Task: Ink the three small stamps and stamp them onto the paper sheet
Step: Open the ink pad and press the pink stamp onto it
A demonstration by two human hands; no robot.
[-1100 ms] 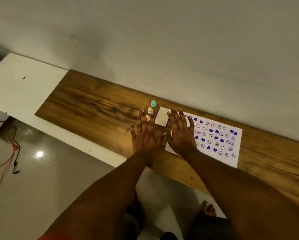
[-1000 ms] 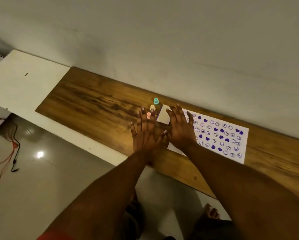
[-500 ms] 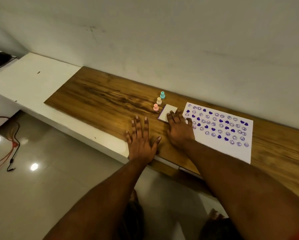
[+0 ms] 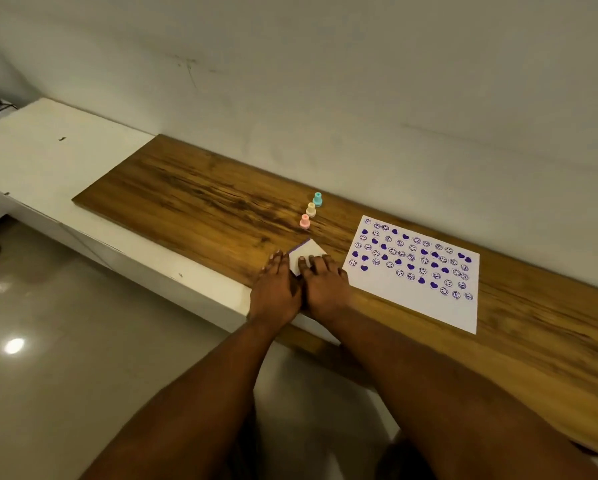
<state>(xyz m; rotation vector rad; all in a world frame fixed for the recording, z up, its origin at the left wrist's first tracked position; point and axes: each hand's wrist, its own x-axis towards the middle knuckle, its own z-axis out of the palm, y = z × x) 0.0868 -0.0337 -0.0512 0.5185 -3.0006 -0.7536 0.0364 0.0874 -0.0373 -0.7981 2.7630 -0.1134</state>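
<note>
From my head camera I look down at my two hands, side by side and touching at the near edge of the wooden board point(image 4: 193, 206). My left hand point(image 4: 276, 292) lies palm down with its fingers stretched forward, the fingertips alongside the left edge of the small white ink pad point(image 4: 306, 254). My right hand point(image 4: 325, 289) lies flat too, its fingers resting on the near part of the pad's white top. I cannot tell whether either hand grips the pad or only presses on it; neither is closed around anything that I can see. A thin purple line shows along the pad's far left edge.

Beyond my fingertips, well apart from them, the three small stamps stand upright in a short slanted row: the pink stamp point(image 4: 304, 221) nearest, the cream stamp point(image 4: 311, 209) just behind it, and the teal stamp point(image 4: 317, 199) farthest, close to the wall point(image 4: 325, 81). None of them is touched.

To the right of my right hand, just beside it, the paper sheet point(image 4: 411, 299) lies flat on the board, its far half covered in rows of purple hearts and round faces, its near strip blank.
</note>
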